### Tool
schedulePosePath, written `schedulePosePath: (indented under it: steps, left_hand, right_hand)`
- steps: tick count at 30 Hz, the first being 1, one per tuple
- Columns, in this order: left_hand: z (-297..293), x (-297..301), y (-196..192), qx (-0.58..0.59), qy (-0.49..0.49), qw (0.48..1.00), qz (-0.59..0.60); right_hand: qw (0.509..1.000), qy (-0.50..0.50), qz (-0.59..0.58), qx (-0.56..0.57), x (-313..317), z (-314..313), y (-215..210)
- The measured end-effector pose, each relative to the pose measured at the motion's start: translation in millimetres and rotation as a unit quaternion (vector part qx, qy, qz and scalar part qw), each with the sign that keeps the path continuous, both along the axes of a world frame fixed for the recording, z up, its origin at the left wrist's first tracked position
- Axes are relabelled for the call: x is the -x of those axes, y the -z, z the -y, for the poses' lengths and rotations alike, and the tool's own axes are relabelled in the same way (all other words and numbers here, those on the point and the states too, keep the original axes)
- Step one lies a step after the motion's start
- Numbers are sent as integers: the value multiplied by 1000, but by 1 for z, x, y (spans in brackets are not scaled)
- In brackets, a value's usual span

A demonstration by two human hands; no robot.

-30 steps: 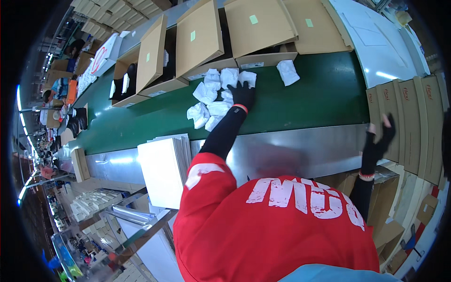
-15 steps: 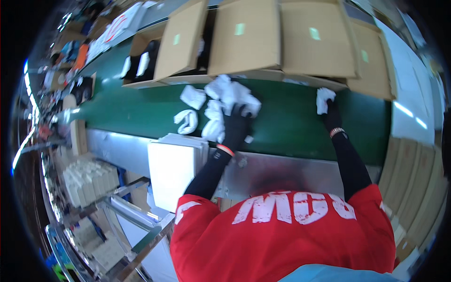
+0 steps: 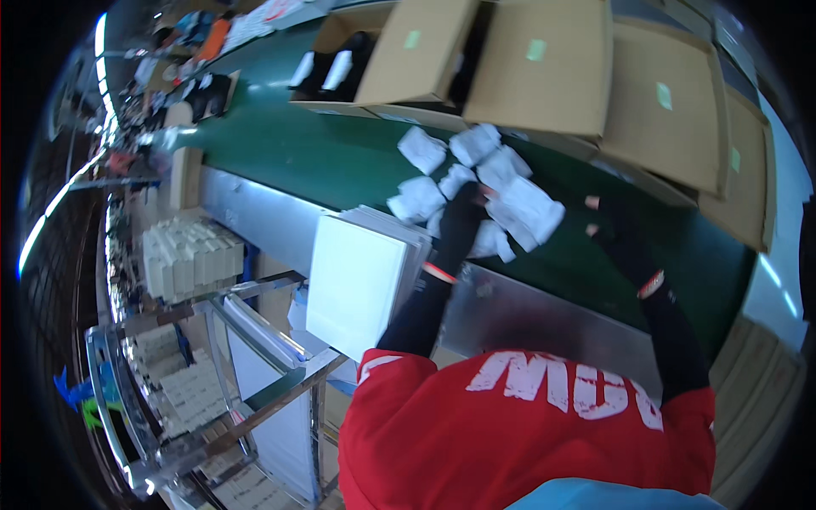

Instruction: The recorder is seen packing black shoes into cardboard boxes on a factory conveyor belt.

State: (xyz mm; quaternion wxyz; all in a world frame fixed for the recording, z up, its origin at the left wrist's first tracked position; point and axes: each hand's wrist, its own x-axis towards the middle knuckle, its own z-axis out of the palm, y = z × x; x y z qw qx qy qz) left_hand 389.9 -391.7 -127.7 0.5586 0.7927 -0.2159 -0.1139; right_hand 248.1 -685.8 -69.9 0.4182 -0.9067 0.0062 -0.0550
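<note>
Several crumpled white wads (image 3: 523,211), which look like paper, lie heaped on the green work surface in front of me. My left hand (image 3: 461,223), in a black fingerless glove, is on the near left side of this heap. One fingertip shows against a wad, and blur hides how the other fingers are bent. To the right of the heap hovers my right hand (image 3: 627,246), gloved alike. Its thumb and a finger are spread towards the wads, with nothing between them.
Cardboard boxes (image 3: 544,68) with raised lids line the far side; black shoes (image 3: 344,66) with white paper sit in the leftmost one. White sheets or flat boxes (image 3: 357,280) are stacked beside my left forearm. A metal frame cart (image 3: 255,382) stands at the lower left.
My right hand has let go of the white wad it held and come nearer the heap. My left hand stays at the heap, where wads have shifted. The whole view has turned.
</note>
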Motion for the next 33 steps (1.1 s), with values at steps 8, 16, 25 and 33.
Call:
schedulePosePath:
  steps: [8,16,25,33]
  left_hand:
    - [-1,35,-28,-176,-33,941,285]
    - [108,116,46,-305,225,893,245]
    - [33,39,75,-445,221,792,354]
    - [44,71,30,-369,139,841,370]
  right_hand:
    - [907,168,31,384,43,146,60]
    - [889,299,-53,343,14,159,103]
    - [952,168,-97,239,57,183,43]
    - [971,129,-138,143,219,106,-21]
